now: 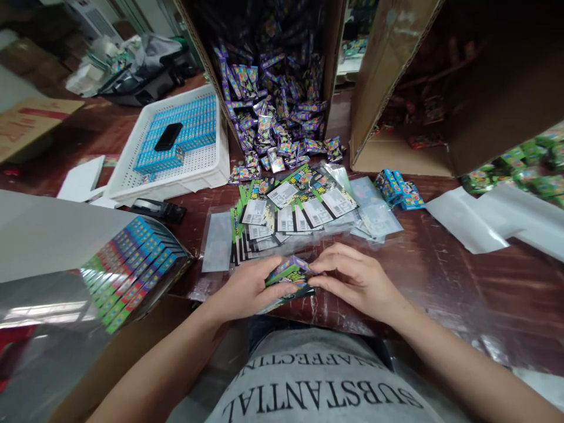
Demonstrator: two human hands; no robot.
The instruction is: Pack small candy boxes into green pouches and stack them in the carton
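Note:
Close to the table's front edge, my left hand (251,286) and my right hand (355,279) meet around small printed boxes (292,269), purple and green, pressed together. The left thumb and fingers clasp them from one side. At the other end, the right fingertips pinch the boxes' edge. A printed card or bag shows partly beneath the left hand; I cannot tell which. Just beyond the hands, green and black printed cards (285,218) with white barcode labels lie fanned out, some over clear plastic bags (218,241).
A carton (338,59) spills small purple boxes (282,138). Right of it stands another open carton (396,155). A white basket (167,189) holds blue boxes and a phone (168,137). Coloured boxes (132,264) fill a carton at left; blue packs (400,189) lie right.

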